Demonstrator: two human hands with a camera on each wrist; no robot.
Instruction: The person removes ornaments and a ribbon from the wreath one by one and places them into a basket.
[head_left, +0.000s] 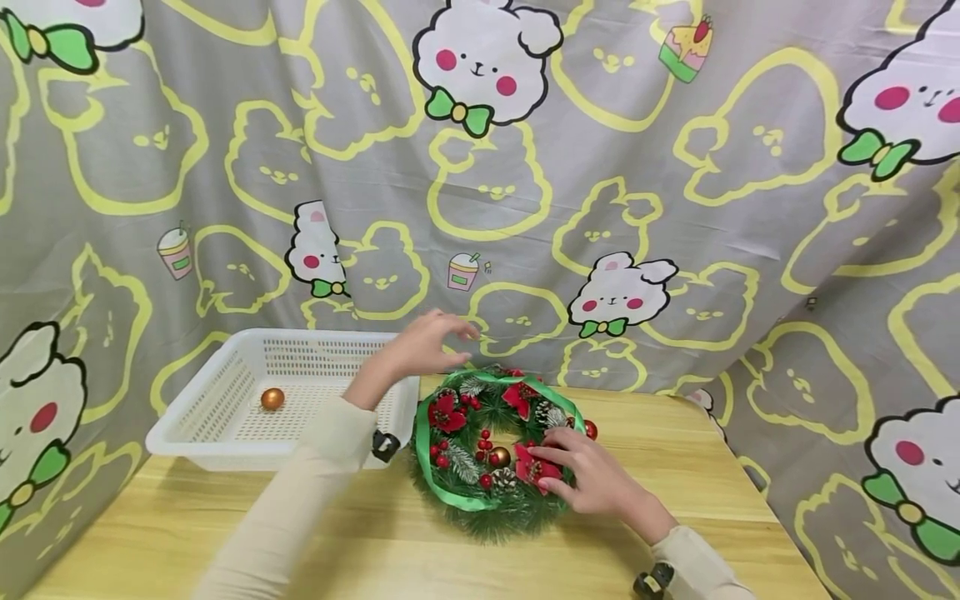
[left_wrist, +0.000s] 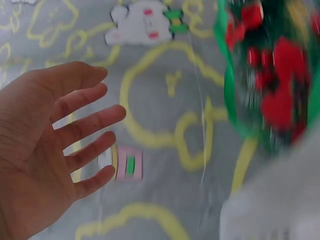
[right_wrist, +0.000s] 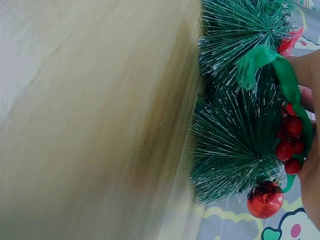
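Observation:
A green wreath lies on the table, trimmed with red flowers, berries, pine cones and baubles, and a green ribbon runs loosely around its top. My right hand rests on the wreath's right side, its fingers spread over a red poinsettia flower. In the right wrist view, only part of that hand shows at the edge, beside red berries and a red bauble. Raised in the air past the wreath's back left, my left hand holds nothing; its fingers are spread and loosely bent.
To the left of the wreath stands a white plastic basket with one orange-gold bauble inside. A grey curtain printed with cartoon rabbits hangs behind the wooden table and along its sides.

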